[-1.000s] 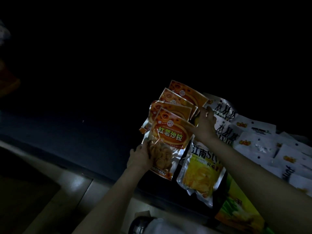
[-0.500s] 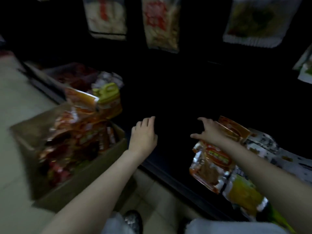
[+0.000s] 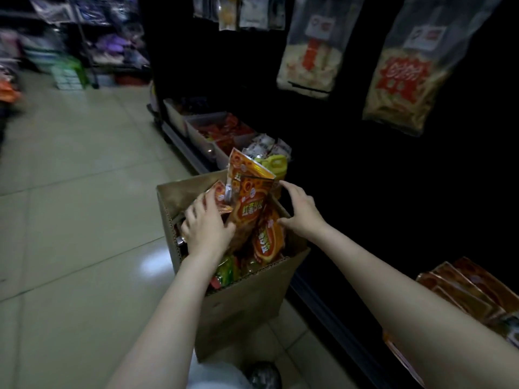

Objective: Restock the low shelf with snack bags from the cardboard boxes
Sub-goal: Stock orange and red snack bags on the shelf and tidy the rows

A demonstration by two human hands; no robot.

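- An open cardboard box [image 3: 241, 301] stands on the tiled floor [image 3: 73, 209] just left of the dark low shelf [image 3: 331, 310], full of orange snack bags [image 3: 266, 240].
- The left hand [image 3: 206, 227] rests in the box, thumb against an upright orange bag [image 3: 248, 203], fingers curled over a bag behind it.
- The right hand [image 3: 302, 210] hovers over the box's far right corner, fingers spread, gripping nothing.
- More orange bags [image 3: 466, 287] lie on the shelf, near right.
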